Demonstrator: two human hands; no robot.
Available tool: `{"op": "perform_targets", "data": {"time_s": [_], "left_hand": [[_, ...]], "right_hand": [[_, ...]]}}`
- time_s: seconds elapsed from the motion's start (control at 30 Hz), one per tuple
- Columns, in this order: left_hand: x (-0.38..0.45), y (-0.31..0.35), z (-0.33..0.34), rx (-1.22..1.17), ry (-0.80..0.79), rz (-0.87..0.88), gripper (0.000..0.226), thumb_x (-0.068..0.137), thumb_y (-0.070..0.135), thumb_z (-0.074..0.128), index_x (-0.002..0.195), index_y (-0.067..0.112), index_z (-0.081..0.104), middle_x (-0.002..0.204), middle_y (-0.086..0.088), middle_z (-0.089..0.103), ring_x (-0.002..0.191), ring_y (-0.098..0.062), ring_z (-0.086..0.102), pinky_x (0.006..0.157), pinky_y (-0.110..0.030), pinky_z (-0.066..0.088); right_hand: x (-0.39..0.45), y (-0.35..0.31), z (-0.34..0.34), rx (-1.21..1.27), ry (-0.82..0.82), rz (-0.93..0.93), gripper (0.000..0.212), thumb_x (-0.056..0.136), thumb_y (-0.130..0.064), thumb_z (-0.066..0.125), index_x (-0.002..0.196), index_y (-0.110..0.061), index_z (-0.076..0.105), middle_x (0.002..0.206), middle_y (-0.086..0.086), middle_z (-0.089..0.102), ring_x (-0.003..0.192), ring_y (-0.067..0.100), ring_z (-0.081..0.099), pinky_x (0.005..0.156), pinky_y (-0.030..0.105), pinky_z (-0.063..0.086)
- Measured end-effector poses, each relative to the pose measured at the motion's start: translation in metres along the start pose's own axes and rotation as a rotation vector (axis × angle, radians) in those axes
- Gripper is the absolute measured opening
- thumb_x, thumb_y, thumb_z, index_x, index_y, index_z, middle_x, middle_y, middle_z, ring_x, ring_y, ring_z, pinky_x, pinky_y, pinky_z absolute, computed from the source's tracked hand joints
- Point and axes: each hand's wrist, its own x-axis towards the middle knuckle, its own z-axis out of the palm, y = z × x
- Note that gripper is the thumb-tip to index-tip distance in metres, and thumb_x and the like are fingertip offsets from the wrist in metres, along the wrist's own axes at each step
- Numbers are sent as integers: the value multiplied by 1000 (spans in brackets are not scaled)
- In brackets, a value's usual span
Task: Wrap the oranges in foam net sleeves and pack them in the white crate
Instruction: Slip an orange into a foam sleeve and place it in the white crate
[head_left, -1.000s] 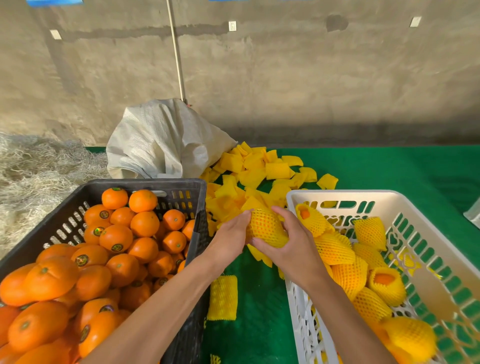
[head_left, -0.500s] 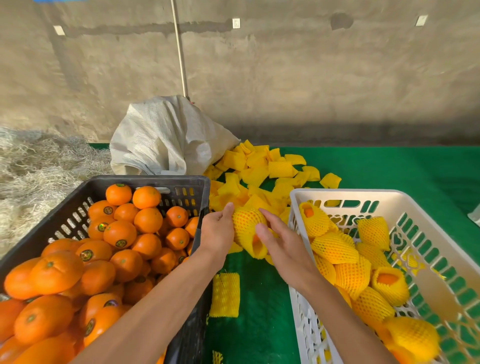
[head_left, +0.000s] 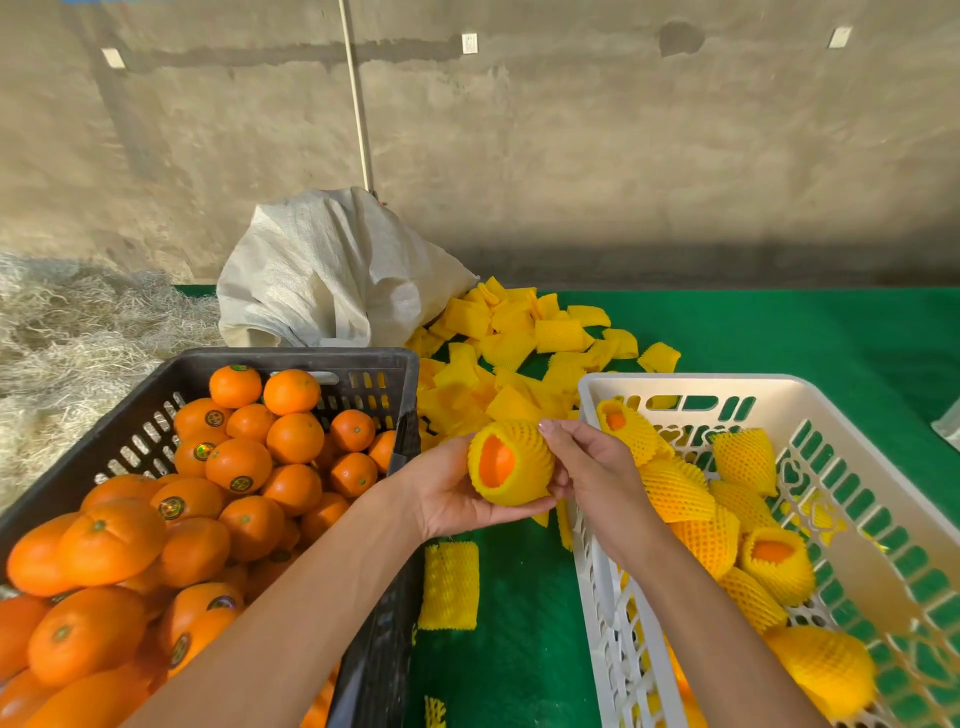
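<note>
From the head camera, the step in hand looks like the finish of a wrap: one orange (head_left: 496, 460) sits inside a yellow foam net sleeve (head_left: 511, 464), with bare peel showing only through the sleeve's open mouth, which faces the camera. The left hand (head_left: 457, 499) cups the sleeved fruit from below and from the left, fingers curled under it. The right hand (head_left: 587, 467) closes on the sleeve's right side, thumb at the upper edge; its fingertips are partly hidden behind the fruit, so whether they pinch the net or merely press it is hard to say. The bundle is held in the air between the black crate (head_left: 400, 364) of unwrapped oranges on the left and the white crate (head_left: 589, 395) on the right, just beside the white crate's near-left wall. The next move, I judge, calls for carrying the fruit rightward over that wall and setting it among the wrapped oranges (head_left: 680, 491) already lying there. Spare sleeves (head_left: 519, 343) lie heaped on the green mat (head_left: 779, 332) beyond the hands, and one flat sleeve (head_left: 451, 584) lies below them.
</note>
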Motion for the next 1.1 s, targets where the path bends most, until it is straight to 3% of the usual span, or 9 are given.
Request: {"op": "perform_targets", "data": {"time_s": [0.13, 0.2, 0.3, 0.43, 0.57, 0.7, 0.83, 0.97, 1.1], "left_hand": [[-2, -4, 4, -15, -22, 48, 45, 78, 19, 69, 119, 1, 63, 103, -33, 72, 83, -47, 74, 69, -57, 63], [-2, -4, 4, -15, -31, 98, 43, 83, 21, 68, 121, 3, 62, 102, -29, 73, 81, -42, 76, 65, -50, 65], [0, -1, -2, -9, 11, 178, 32, 100, 28, 58, 122, 5, 63, 98, -21, 75, 79, -31, 77, 58, -38, 64], [1, -1, -4, -26, -7, 164, 53, 108, 50, 41, 129, 4, 56, 124, -24, 67, 96, -37, 74, 77, -50, 65], [0, -1, -6, 9, -71, 186, 73, 95, 69, 51, 142, 13, 54, 140, -22, 60, 120, -42, 65, 92, -59, 58], [-1, -2, -1, 37, -8, 278, 61, 87, 51, 75, 138, 20, 61, 135, -20, 65, 119, -40, 67, 91, -49, 61], [4, -2, -2, 108, 83, 419, 50, 94, 40, 70, 138, 20, 60, 132, -12, 69, 123, -33, 64, 105, -51, 52], [5, -5, -2, 191, 121, 464, 44, 100, 36, 63, 138, 15, 61, 130, -11, 70, 124, -32, 64, 110, -55, 47], [3, -5, 0, 165, 173, 531, 46, 94, 30, 72, 134, 10, 62, 128, -15, 70, 119, -33, 66, 101, -55, 55]], "right_hand": [[1, -1, 4, 71, 35, 7, 39, 95, -44, 61, 117, -13, 71, 109, 5, 76, 101, 20, 73, 83, 41, 61], [0, -2, 6, 65, 39, -25, 35, 96, -42, 59, 112, -12, 69, 93, -2, 76, 84, 12, 73, 66, 30, 59], [-2, 8, 7, -97, 71, -111, 14, 106, -16, 55, 93, -17, 62, 57, -4, 54, 52, 10, 47, 50, 26, 39], [0, 18, 6, -151, 166, -148, 23, 102, 1, 52, 104, -19, 64, 82, -6, 70, 73, 10, 66, 66, 29, 57], [5, 19, 4, -302, 205, -192, 19, 104, -10, 54, 118, -21, 60, 112, 1, 68, 101, 12, 67, 81, 27, 56], [2, 19, 8, -344, 218, -181, 19, 108, -30, 48, 115, -20, 63, 112, 3, 67, 95, 11, 69, 72, 23, 58], [-2, 12, 7, -407, 210, -305, 42, 106, -55, 40, 141, -33, 49, 135, -15, 55, 110, 3, 63, 80, 23, 58], [-2, 15, 9, -579, 117, -345, 54, 95, -66, 56, 142, -43, 44, 138, -22, 47, 123, 1, 53, 83, 21, 57], [-2, 16, 10, -449, 138, -244, 67, 88, -66, 67, 145, -44, 38, 139, -12, 54, 113, 5, 63, 84, 29, 61]]}}
